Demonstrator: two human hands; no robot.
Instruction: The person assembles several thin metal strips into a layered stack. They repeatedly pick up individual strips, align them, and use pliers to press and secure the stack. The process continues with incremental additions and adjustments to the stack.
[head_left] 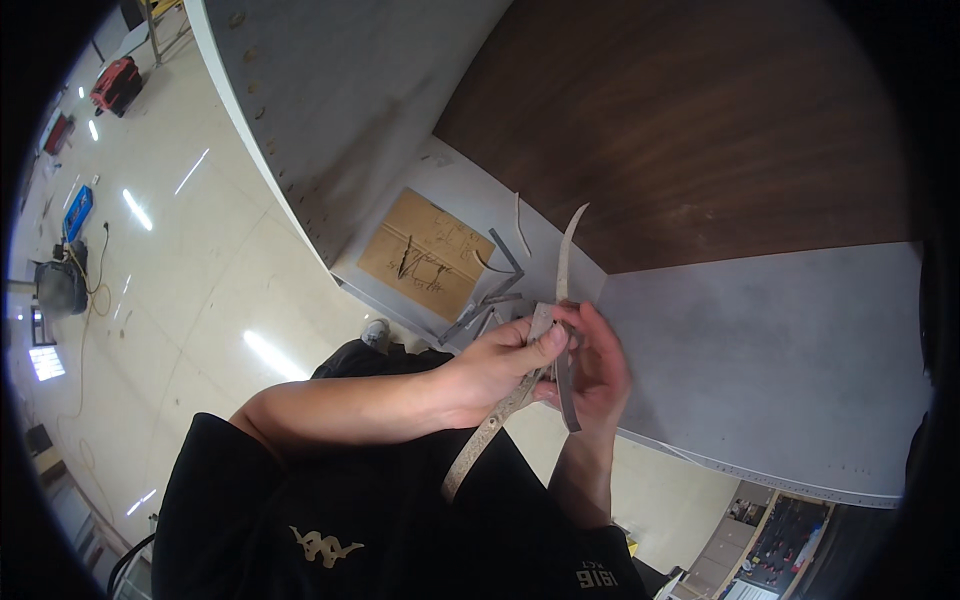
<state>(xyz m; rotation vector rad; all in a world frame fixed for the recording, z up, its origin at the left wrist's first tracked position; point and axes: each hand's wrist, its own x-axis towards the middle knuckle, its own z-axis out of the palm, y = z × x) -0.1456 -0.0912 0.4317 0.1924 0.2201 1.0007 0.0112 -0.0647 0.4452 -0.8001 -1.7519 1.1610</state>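
Black short-sleeved shirt (370, 500) fills the near part of the head view. Above it, the left hand (490, 370) has its thumb pressed down, pinching a long, speckled beige, curved strip (478, 455). The right hand (603, 365) curls behind a short, dark grey, narrow strip (568, 400); whether it grips is hidden. Both strips sit between the hands, above the shirt. The handling looks under way, not finished: the strips remain in hand, and a thin pale strip (521, 228) lies loose beside the flat brown cardboard sheet (415, 225).
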